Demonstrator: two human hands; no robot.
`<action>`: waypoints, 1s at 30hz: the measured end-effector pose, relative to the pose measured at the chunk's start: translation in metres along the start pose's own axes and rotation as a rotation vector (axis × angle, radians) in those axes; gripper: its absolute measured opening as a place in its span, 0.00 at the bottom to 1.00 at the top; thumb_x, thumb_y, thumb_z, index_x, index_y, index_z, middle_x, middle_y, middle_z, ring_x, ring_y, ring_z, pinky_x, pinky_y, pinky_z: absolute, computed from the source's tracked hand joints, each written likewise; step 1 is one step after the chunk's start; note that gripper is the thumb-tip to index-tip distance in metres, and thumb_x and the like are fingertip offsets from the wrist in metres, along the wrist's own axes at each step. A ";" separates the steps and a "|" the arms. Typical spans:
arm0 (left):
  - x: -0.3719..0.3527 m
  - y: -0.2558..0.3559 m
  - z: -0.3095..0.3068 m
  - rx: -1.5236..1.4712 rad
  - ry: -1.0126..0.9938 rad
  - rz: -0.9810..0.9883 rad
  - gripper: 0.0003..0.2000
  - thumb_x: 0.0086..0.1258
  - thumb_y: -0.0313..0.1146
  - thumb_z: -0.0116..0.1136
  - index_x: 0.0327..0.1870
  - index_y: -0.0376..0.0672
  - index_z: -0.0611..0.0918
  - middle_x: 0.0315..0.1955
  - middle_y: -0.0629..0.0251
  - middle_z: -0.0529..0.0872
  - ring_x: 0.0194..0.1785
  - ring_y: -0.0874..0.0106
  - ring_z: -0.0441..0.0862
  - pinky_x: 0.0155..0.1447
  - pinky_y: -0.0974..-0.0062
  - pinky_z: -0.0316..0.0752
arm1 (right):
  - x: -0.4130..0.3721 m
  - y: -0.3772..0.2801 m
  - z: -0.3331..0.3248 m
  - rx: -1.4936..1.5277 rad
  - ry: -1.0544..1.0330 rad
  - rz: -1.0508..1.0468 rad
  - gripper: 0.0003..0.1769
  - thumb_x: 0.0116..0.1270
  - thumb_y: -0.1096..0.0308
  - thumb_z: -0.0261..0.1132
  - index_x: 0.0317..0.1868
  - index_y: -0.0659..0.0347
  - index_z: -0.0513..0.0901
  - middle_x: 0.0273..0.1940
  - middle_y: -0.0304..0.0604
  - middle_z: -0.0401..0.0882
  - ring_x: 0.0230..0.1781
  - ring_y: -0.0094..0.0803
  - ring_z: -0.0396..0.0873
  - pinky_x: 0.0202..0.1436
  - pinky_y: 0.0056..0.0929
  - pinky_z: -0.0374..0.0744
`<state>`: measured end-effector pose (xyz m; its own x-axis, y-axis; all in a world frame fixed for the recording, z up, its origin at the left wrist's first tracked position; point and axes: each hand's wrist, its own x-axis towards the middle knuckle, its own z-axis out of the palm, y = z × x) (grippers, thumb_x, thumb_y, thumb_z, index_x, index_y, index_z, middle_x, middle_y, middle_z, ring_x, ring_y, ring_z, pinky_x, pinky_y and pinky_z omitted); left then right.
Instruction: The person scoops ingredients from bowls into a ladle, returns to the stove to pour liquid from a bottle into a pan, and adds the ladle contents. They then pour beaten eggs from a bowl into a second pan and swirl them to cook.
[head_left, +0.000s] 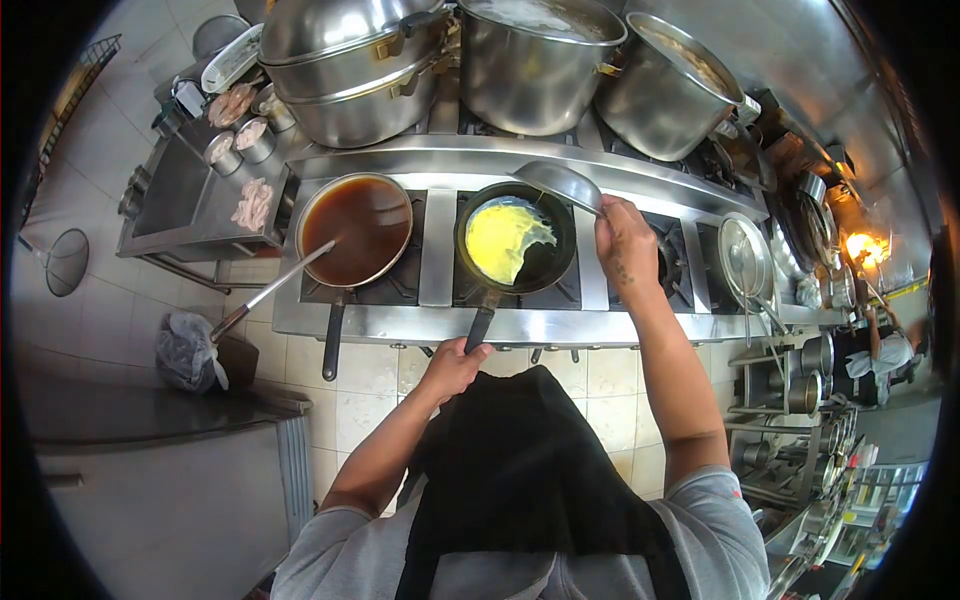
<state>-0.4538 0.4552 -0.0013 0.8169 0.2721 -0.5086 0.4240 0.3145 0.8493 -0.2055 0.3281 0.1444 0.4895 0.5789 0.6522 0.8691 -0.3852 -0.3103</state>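
Note:
A small dark frying pan point(566, 262) sits on a burner of the stove, with yellow beaten egg point(498, 240) spread over its left part and a bare dark area at the right. My left hand point(455, 370) is closed round the end of the pan's black handle. Above the pan's upper right rim, my right hand point(628, 245) grips a metal ladle point(560, 184), its bowl tilted over the pan. What is inside the bowl is hidden. Left of the egg stands a wide pan point(303, 215) of brown sauce point(362, 225), with a long-handled spoon point(275, 280) resting in it.
Large steel pots point(540, 85) and a lidded steamer point(350, 110) line the back. Small metal cups point(255, 140) and pale meat pieces point(254, 204) lie on the left counter. A strainer point(742, 250) lies right. Far right, a person point(885, 350) is near a flame point(866, 248).

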 end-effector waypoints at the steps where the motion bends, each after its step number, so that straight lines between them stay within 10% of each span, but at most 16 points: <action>1: 0.003 -0.002 -0.002 0.002 -0.001 -0.003 0.17 0.69 0.45 0.59 0.26 0.44 0.71 0.11 0.75 0.67 0.12 0.81 0.63 0.15 0.80 0.58 | -0.001 0.000 0.001 0.010 0.006 0.024 0.04 0.60 0.77 0.62 0.37 0.66 0.78 0.41 0.52 0.81 0.37 0.51 0.81 0.39 0.38 0.79; 9: 0.063 -0.062 -0.005 0.390 0.129 0.143 0.17 0.68 0.44 0.57 0.26 0.38 0.76 0.14 0.67 0.73 0.17 0.74 0.70 0.25 0.71 0.66 | -0.031 0.018 0.035 0.115 -0.078 0.292 0.04 0.62 0.74 0.61 0.32 0.67 0.77 0.31 0.56 0.78 0.33 0.54 0.79 0.37 0.41 0.77; 30: 0.112 -0.077 0.033 0.014 0.015 -0.031 0.16 0.70 0.46 0.57 0.29 0.43 0.73 0.14 0.70 0.71 0.13 0.79 0.66 0.15 0.77 0.60 | -0.031 0.029 0.020 0.048 0.114 0.305 0.05 0.62 0.75 0.63 0.37 0.66 0.80 0.30 0.55 0.80 0.28 0.48 0.81 0.33 0.34 0.78</action>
<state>-0.3816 0.4321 -0.1189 0.7974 0.2762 -0.5366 0.4545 0.3102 0.8350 -0.1939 0.3135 0.1013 0.7189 0.3564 0.5968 0.6873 -0.4928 -0.5336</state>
